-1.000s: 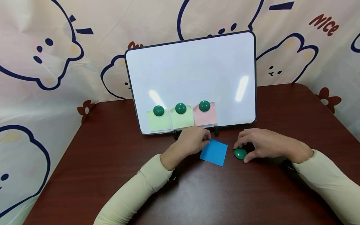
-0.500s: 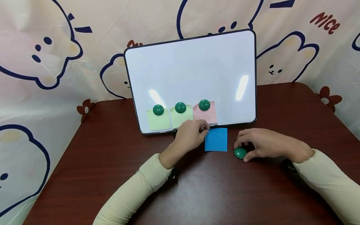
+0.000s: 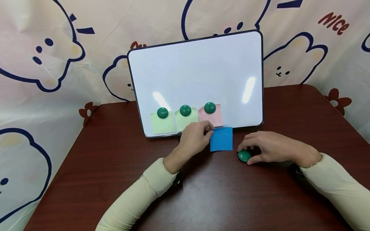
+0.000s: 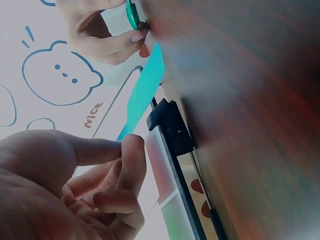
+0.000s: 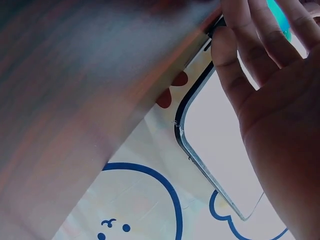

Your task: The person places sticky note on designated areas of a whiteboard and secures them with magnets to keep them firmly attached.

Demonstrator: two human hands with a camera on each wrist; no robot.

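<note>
My left hand (image 3: 193,138) pinches a blue sticky note (image 3: 221,139) by its upper left corner, in front of the lower edge of a standing whiteboard (image 3: 199,73). The left wrist view shows the note (image 4: 144,95) edge-on between thumb and forefinger. To its right, my right hand (image 3: 267,147) grips a round green magnet (image 3: 244,156) between thumb and fingers, low over the table. Along the board's lower left, two light green notes (image 3: 162,125) and a pink note (image 3: 216,118) hang, each under a green magnet (image 3: 185,110).
The board stands on the dark wooden table (image 3: 219,199), held by black stand clips (image 4: 172,127) at its lower edge. Behind it hangs a pale curtain (image 3: 297,19) printed with cartoon figures.
My left hand has lifted the blue note up to the board's lower edge and turned it upright. My right hand and the green magnet have shifted slightly left.
</note>
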